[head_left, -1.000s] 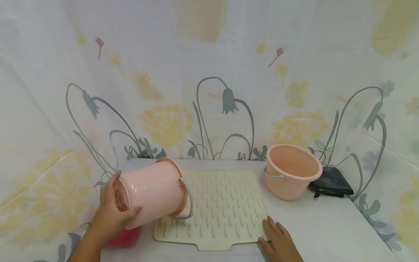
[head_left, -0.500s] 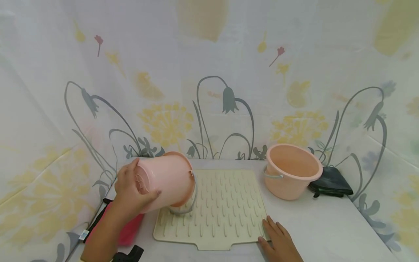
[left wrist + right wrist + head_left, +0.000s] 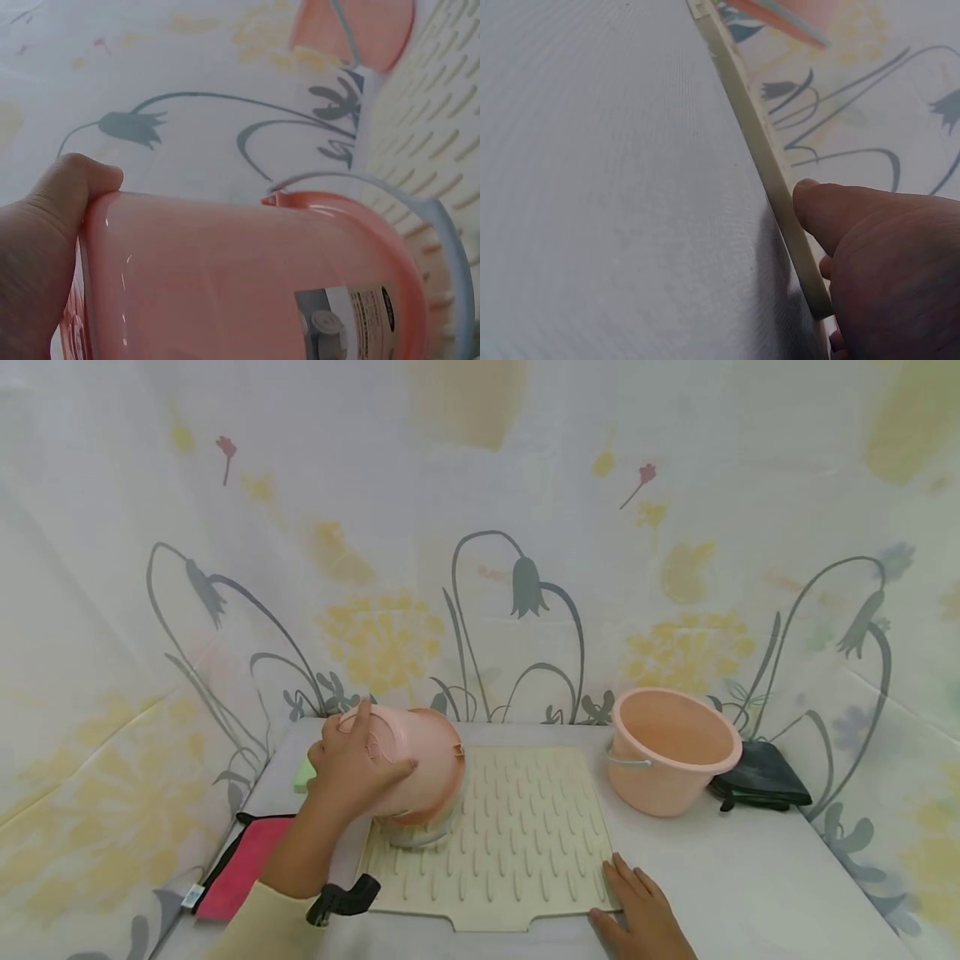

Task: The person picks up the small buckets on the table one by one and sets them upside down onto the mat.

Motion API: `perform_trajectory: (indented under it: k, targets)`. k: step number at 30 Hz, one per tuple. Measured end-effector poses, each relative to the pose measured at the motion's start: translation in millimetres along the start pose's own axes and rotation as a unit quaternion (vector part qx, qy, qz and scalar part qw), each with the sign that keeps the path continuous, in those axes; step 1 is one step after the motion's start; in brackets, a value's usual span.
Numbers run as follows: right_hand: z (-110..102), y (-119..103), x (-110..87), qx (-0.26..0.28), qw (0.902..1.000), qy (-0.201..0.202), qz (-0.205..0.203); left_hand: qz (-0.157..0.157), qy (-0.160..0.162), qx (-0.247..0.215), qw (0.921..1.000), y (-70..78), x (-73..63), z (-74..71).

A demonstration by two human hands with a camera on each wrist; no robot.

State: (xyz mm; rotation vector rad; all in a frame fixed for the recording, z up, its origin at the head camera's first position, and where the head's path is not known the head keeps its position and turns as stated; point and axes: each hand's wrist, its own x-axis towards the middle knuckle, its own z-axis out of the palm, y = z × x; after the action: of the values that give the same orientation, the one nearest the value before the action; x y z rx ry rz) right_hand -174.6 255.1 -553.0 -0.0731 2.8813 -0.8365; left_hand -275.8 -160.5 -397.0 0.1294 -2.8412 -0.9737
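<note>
My left hand point(image 3: 351, 777) grips a pink bucket point(image 3: 426, 760) by its base, fingers and thumb spread round the bottom rim. The bucket is tipped, its mouth facing right and down over the left part of a cream ridged mat point(image 3: 525, 827). Its grey handle point(image 3: 450, 262) hangs at the mouth, and a printed label point(image 3: 349, 322) shows on its side in the left wrist view. At the mat's front right corner lies my right hand point(image 3: 641, 910), its fingers fairly straight. In the right wrist view its thumb touches the mat's edge point(image 3: 761, 150).
A wider peach bucket point(image 3: 652, 785) stands upright at the back right. Beside it lies a black folded item point(image 3: 761, 777). On the left are a red pouch with black trim point(image 3: 240, 868) and a partly hidden green object point(image 3: 302, 777). A patterned curtain point(image 3: 480, 485) hangs behind the table.
My left hand has carried the bucket to the right over the mat and tipped its mouth further down. The red pouch and green object have come into view. My right hand has stayed put.
</note>
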Motion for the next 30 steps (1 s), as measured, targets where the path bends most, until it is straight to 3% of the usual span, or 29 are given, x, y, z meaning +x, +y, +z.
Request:
perform_trajectory:
  k: [5,12,20,25,30]
  targets:
    - [0.6,0.7,2.2,0.003,0.9999,-0.009,0.009,-0.031,-0.027,0.033,0.9986,17.9,13.3,9.4]
    - [1.6,4.7,3.6,0.003,1.0,-0.005,0.001,-0.026,-0.053,0.062,0.9963,33.8,22.8,12.1]
    - [2.6,6.2,2.9,0.004,0.9999,0.0,-0.017,-0.01,-0.092,0.089,0.9918,41.0,23.3,10.3]
    - [1.8,4.7,0.7,0.003,0.9997,0.004,-0.025,-0.009,-0.129,0.116,0.9848,41.8,19.7,11.5]
    - [-0.9,1.5,1.0,-0.003,0.9998,0.004,-0.017,0.004,-0.129,0.134,0.9825,43.2,16.4,14.5]
